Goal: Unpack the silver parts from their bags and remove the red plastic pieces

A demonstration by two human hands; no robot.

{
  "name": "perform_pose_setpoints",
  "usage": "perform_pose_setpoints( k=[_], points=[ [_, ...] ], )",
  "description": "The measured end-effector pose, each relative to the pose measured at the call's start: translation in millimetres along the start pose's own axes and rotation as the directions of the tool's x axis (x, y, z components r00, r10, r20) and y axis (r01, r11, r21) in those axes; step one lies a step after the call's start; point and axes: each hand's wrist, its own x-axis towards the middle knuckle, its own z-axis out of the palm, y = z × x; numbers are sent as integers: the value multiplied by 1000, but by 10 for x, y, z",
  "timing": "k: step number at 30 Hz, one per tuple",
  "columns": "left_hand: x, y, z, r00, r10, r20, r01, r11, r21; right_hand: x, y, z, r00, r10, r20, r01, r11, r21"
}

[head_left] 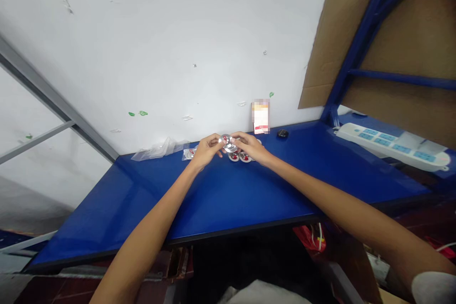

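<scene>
gripping one shiny disc (228, 144), fingers (216, 146) of the left hand (205, 151) and right hand (251, 146) partly hide it.

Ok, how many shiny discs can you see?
At least 4: a held disc between left hand and right hand, a second disc and third disc on the blue table below, a fourth disc in the clear packet leftward. More may hide behind the right hand.

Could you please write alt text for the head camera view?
A person's left hand and right hand hold a shiny, red-marked disc over a blue table. Similar discs lie nearby, with clear bags at left and a white power strip at right.
</scene>
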Motion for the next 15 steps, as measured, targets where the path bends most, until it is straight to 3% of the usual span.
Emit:
perform_pose_setpoints(
  k=[4,8,10,13,15],
  points=[
    [17,-24,-170,989,-122,83,118,992,49,16,0,-29,997,0,-74,-1,1000,-17],
    [-6,-88,-367,918,-372,138,348,922,170,11,4,-27,999,20,-38,-20,1000,-17],
    [-22,-122,-429,884,-439,161,397,886,238,0,7,-13,998,63,-1,-63,998,26],
    [-25,-146,-471,879,-448,164,357,845,398,-12,10,18,994,112,14,-113,981,158],
    [-15,-117,-464,932,-346,104,243,813,529,-17,-6,42,992,127,18,-126,942,311]
  ],
)
